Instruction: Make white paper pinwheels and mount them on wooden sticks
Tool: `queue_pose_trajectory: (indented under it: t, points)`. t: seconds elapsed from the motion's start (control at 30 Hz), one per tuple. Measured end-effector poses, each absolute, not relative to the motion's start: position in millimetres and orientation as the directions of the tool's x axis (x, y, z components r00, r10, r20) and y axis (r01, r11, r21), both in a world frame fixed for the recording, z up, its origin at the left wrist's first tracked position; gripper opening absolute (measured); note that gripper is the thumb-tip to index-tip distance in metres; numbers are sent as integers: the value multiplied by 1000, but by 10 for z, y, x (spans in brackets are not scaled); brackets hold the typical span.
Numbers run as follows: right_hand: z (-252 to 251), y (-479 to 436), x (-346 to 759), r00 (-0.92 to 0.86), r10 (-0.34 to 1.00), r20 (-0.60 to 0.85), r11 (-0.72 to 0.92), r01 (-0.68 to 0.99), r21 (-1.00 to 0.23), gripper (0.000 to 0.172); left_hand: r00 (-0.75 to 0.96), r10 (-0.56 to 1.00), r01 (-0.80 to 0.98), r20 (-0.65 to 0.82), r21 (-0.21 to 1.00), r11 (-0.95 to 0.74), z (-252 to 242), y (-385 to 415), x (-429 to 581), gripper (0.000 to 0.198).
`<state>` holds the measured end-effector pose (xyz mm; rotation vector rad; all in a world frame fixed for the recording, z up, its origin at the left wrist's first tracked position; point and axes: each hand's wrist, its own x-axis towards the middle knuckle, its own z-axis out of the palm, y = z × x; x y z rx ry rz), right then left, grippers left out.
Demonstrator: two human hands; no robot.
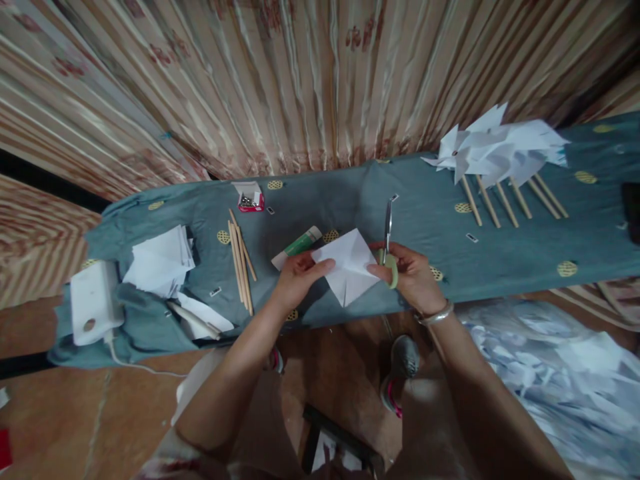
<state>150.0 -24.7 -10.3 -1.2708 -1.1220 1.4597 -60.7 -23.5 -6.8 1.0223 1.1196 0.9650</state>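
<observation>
A white square of paper (347, 263), creased and with a slit at its lower corner, is held between my two hands above the near edge of the table. My left hand (303, 277) pinches its left corner, thumb on top. At the opposite corner, my right hand (407, 275) grips the paper and also carries a pair of scissors (389, 230). Their pale green handles loop around the fingers, and the blades point up, away from the sheet. Beside my left hand lies a green and white tube (300, 247).
Wooden sticks (240, 263) and a small red and white box (251, 200) of metal pieces lie left of centre. Further left are stacked paper sheets (160, 257) and a white device (95, 303) with a cable. Several paper pinwheels (493, 147) lie right. A plastic bag (545, 380) stands below.
</observation>
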Motion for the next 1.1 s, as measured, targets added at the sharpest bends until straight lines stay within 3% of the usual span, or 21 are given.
queue_pose_trajectory:
  t: [0.07,0.13,0.23,0.33,0.53,0.77,0.93,1.1]
  points:
    - [-134,-241,1446,38,985,-167,-164,-75,-984,42,192,965,-262,-182,938,229,-75,-266,-536,45]
    - [-165,-245,1383,130,981,-145,-136,-82,-987,43,231,959,-322,-163,918,233,-93,-320,-440,53]
    - [-211,-276,1283,180,978,-105,-95,-64,-993,46,199,946,-251,-254,920,300,-124,-407,-292,56]
    - [-245,-317,1194,170,983,-75,-66,-56,-996,46,46,939,-224,-341,912,343,-149,-449,-204,49]
    - [-216,-365,1108,105,987,-122,-107,-141,-984,47,-109,940,-244,-324,925,291,-192,-404,-260,37]
    - [-49,-504,1258,-200,969,-146,-160,-59,-985,50,-201,959,-265,-197,954,141,-112,-247,-498,23]
    - [-29,-602,1298,-520,805,-285,-321,22,-947,54,-251,951,-289,-178,952,102,-54,-188,-599,22]
    - [-56,-622,1273,-591,735,-332,-344,97,-934,57,-261,945,-303,-195,946,111,-8,-184,-577,25]
